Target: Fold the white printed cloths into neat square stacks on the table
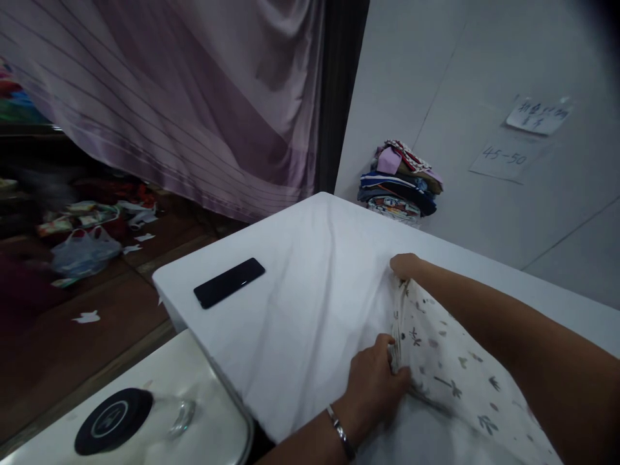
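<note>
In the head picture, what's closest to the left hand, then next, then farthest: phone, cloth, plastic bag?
1. Cloth: touching the left hand, on its right side.
2. Phone: off to the left, on the white table.
3. Plastic bag: farthest left, past the table, down low.

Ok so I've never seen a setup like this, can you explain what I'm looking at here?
There's no machine here: just a person's two bare hands, filmed by a camera worn on their head, looking forward and down. It's the only view. The left hand, with a silvery bracelet at the wrist, grips the edge of a pale patterned cloth. The right hand is at the cloth's far corner, its fingers mostly hidden. A dark phone lies on the white surface.
</note>
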`<state>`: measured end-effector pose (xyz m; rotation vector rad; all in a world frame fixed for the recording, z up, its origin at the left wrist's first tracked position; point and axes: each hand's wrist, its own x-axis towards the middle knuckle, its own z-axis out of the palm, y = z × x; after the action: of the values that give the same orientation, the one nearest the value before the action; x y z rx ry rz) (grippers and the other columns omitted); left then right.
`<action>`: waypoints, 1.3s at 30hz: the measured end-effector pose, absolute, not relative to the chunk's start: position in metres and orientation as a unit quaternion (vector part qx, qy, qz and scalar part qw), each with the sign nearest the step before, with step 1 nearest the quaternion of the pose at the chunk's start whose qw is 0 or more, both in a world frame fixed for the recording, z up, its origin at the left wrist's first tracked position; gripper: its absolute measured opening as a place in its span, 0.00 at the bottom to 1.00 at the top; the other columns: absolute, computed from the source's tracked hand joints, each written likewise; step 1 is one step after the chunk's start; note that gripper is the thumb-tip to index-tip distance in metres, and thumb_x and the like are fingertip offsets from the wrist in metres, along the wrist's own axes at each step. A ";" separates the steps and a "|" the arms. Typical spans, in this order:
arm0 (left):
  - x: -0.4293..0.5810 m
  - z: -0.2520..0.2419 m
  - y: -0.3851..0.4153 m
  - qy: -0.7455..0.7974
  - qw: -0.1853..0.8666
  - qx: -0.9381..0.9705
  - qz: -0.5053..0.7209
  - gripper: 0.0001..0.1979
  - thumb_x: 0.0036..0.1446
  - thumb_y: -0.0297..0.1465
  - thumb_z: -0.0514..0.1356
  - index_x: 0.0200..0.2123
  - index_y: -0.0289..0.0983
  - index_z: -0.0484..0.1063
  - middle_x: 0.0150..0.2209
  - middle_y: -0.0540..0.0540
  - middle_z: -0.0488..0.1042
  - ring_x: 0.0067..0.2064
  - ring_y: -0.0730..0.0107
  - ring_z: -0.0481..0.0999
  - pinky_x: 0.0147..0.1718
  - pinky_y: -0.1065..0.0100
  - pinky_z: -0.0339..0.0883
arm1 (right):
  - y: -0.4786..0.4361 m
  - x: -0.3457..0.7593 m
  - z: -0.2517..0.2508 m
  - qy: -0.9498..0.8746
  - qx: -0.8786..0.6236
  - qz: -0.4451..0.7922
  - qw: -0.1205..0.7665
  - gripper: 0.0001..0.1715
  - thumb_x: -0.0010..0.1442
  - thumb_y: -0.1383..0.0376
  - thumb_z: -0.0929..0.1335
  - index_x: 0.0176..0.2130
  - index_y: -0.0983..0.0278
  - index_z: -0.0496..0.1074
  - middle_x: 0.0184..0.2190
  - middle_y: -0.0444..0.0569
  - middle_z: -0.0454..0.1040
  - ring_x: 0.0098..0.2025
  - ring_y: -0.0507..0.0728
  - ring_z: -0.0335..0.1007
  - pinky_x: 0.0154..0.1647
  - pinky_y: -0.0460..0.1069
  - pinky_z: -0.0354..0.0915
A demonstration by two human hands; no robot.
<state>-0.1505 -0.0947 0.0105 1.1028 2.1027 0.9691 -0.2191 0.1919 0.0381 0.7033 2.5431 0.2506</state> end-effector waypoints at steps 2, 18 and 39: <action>-0.151 0.013 -0.095 0.784 0.289 0.417 0.357 0.22 0.50 0.36 0.56 0.50 0.44 0.62 0.35 0.50 0.74 0.35 0.64 0.72 0.36 0.67 0.61 | 0.193 -0.215 0.040 0.933 0.262 0.082 0.234 0.13 0.61 0.61 0.66 0.43 0.67 0.70 0.44 0.50 0.71 0.45 0.57 0.68 0.46 0.57 0.66; -0.152 0.014 -0.095 0.785 0.251 0.446 0.349 0.27 0.52 0.35 0.53 0.58 0.45 0.61 0.41 0.47 0.75 0.40 0.61 0.73 0.41 0.65 0.63 | 0.180 -0.158 0.026 0.926 0.349 -0.122 -0.077 0.25 0.64 0.63 0.53 0.55 0.68 0.64 0.50 0.53 0.70 0.48 0.56 0.67 0.46 0.48 0.63; -0.152 0.016 -0.097 0.771 0.218 0.497 0.333 0.24 0.54 0.36 0.52 0.55 0.42 0.66 0.35 0.49 0.76 0.36 0.66 0.71 0.38 0.68 0.63 | 0.140 -0.115 0.010 0.923 0.309 -0.195 -0.118 0.29 0.66 0.60 0.51 0.62 0.67 0.54 0.63 0.53 0.52 0.64 0.55 0.48 0.62 0.52 0.50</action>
<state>-0.1522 -0.0971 0.0160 1.3760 2.1350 0.9217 -0.1145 0.1400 0.0099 1.0518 3.1410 -0.6643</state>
